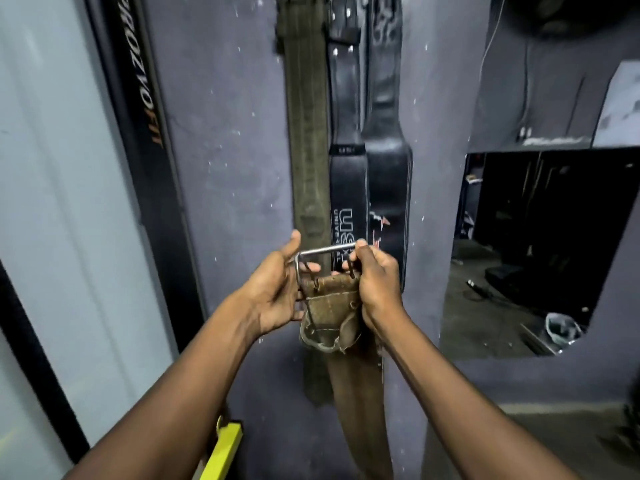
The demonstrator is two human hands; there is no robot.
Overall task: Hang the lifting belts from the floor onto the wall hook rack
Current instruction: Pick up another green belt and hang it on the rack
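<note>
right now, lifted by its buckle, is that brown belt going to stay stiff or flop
Probably floppy: the brown belt sags straight down below both hands, and its frayed end folds over. The metal buckle looks rigid, so it is likely the firmer grip point.

head view | worn on person's head | faces forward, slightly down | close to wall [225, 168] | single view

Three belts hang side by side on the wall [225, 150] at twelve o'clock: canvas belt [304, 133] leftmost, USI belt [348, 188] middle, leather belt [388, 161] rightmost. A mirror [540, 244] sits at three o'clock.

Gym — lifting belts [349, 188] hung on wall [225, 150]
</note>
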